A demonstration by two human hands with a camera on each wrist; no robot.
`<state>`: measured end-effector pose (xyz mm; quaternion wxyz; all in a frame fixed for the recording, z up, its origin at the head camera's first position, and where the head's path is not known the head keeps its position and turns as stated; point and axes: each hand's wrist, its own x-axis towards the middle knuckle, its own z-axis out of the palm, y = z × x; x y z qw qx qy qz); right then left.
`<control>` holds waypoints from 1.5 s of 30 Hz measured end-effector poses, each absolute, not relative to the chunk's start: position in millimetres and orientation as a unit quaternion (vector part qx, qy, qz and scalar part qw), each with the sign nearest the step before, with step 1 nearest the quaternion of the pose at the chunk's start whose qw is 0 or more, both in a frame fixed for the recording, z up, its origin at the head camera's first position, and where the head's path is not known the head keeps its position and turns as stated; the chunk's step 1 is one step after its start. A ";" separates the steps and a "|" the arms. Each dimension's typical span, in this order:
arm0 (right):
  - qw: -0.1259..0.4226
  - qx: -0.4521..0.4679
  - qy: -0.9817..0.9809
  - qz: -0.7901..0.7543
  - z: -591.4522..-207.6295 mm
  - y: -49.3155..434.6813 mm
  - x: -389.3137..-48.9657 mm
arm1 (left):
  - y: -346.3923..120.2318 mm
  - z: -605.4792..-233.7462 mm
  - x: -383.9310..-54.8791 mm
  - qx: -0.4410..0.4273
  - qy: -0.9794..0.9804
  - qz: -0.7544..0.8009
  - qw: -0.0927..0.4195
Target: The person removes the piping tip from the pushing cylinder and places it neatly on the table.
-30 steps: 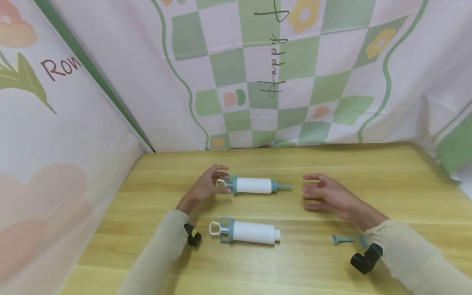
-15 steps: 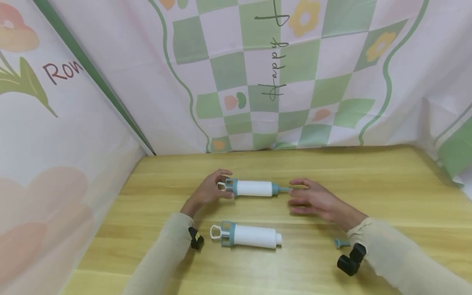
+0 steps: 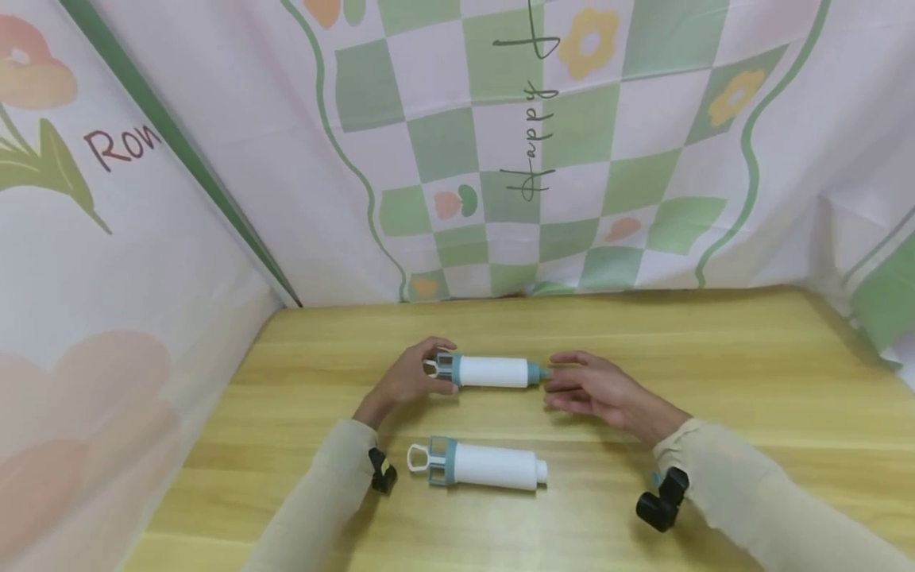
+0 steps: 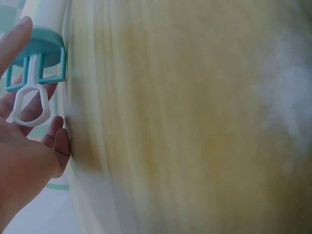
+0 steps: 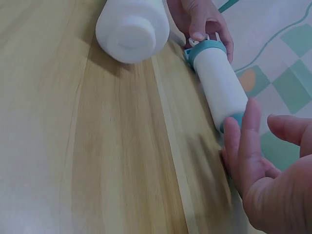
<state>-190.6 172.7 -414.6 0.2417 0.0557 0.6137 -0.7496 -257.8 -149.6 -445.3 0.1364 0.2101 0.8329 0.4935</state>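
Note:
A white syringe-like tube (image 3: pixel 495 372) lies across the table, with a blue-green collar and a white loop handle at its left end. Its blue-green nozzle (image 3: pixel 534 372) points right. My left hand (image 3: pixel 409 375) straddles the collar end, thumb on the near side and index finger on the far side; the left wrist view shows the loop handle (image 4: pixel 31 108) within the hand. My right hand (image 3: pixel 596 389) is at the nozzle tip, fingers extended and overlapping it, thumb apart in the right wrist view. A second similar tube (image 3: pixel 496 466), ending in a bare white neck, lies nearer.
A small blue-green piece (image 3: pixel 655 478) shows beside the right wrist camera (image 3: pixel 662 500), mostly hidden by it and the sleeve. The wooden table (image 3: pixel 586 524) meets a patterned cloth (image 3: pixel 511 183) at the back and another cloth (image 3: pixel 129 262) on the left.
My right hand has moved left to the nozzle tip. Its forearm now hides most of the small blue-green pieces at right. The left hand has shifted only slightly; both tubes keep their places.

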 end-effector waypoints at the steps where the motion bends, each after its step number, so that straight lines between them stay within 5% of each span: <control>1: 0.243 0.055 0.611 -0.751 -415.1 171.4 -191.2 | -149.4 -445.7 -257.7 0.210 0.832 0.495 0.137; 19: 0.222 0.109 0.585 -0.773 -423.9 148.9 -197.7 | -146.1 -444.8 -253.9 0.210 0.823 0.507 0.144; 45: 0.220 0.062 0.624 -0.747 -404.0 161.2 -188.4 | -145.0 -428.7 -243.6 0.213 0.806 0.537 0.129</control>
